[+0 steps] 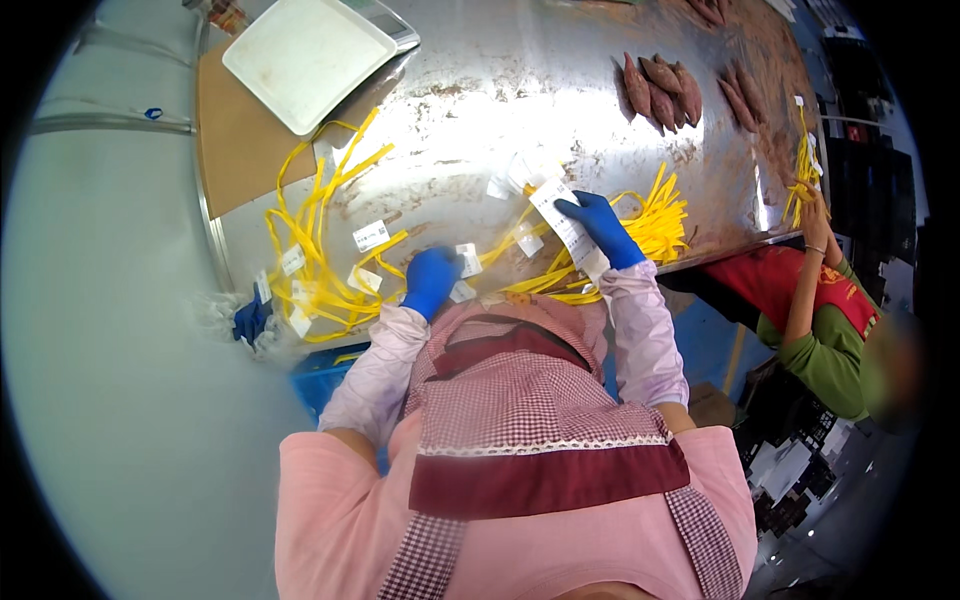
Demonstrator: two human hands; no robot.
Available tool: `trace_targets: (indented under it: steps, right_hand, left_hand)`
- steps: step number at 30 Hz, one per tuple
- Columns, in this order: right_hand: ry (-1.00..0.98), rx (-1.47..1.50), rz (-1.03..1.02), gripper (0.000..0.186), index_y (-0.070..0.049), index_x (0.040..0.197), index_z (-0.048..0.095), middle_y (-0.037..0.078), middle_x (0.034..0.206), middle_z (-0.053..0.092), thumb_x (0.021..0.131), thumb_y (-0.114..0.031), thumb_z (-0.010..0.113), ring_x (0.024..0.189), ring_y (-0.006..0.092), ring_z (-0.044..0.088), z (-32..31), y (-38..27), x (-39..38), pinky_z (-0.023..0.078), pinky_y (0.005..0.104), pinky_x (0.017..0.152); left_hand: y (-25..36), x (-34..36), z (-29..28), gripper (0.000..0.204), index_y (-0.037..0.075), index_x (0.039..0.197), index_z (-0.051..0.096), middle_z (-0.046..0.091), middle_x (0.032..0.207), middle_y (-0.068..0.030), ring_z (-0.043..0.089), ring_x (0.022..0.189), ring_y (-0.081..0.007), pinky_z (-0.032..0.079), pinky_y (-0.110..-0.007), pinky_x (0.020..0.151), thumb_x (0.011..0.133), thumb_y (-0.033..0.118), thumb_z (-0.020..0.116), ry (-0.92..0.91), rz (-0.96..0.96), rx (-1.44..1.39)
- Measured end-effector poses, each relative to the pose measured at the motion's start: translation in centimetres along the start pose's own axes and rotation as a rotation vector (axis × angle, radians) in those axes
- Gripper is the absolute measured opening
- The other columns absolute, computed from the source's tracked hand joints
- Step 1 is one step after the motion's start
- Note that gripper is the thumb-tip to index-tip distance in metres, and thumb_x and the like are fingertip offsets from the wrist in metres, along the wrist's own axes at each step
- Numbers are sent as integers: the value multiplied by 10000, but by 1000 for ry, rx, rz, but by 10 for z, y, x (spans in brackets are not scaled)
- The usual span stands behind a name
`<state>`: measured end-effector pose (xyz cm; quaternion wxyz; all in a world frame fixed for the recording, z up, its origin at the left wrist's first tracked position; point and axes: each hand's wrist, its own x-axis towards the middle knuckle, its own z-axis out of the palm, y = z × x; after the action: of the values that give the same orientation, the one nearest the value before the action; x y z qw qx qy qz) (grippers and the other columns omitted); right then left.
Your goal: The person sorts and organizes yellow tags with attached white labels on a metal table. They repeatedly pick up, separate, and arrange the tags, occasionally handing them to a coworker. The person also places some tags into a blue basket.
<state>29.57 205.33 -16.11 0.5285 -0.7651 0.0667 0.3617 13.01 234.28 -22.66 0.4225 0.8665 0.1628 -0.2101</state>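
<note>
My right hand (606, 230), in a blue glove, pinches a strip of white printed labels (565, 222) above the table's near edge. My left hand (432, 280), gloved the same way, is curled closed close to my apron. Its fingertips meet a small white tag (467, 261), but whatever they grip is hidden. Beside that hand lies a loose tangle of yellow straps (318, 215) with white tags on several of them. A thick bundle of yellow straps (655, 222) fans out just right of my right hand, and more strap runs between both hands.
A white tray (310, 62) rests on a scale at the far left, next to brown cardboard (235, 140). Reddish sweet potatoes (662, 92) lie on the soiled metal table (480, 110). At the right, a co-worker's hands (815, 215) hold other yellow straps. Plastic bags hang at the left corner.
</note>
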Motion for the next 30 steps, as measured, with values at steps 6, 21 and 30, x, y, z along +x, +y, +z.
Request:
trace_targets:
  steps: [6,21,30]
  right_hand:
    - [40,96,11,461,57,1162,662,79,988,714,889,-312,701,823,114,631,-3,-1,4,484,244,735]
    - [111,120,7,385,50,1197,634,59,1052,704,874,-143,717,900,120,645,-29,3,-65,504,257,815]
    - [55,176,54,475,60,1264,605,82,1090,695,873,-177,732,946,125,634,-26,10,-59,499,261,849]
  left_hand:
    - [18,-1,-13,159,124,786,705,664,775,-110,650,748,-307,479,-426,697,793,281,683,207,294,469]
    - [72,79,70,84,129,848,678,612,870,-67,609,830,-281,473,-415,732,798,195,667,40,880,212]
    - [71,61,54,161,136,950,679,611,945,-64,585,898,-278,463,-391,785,796,181,671,76,997,215]
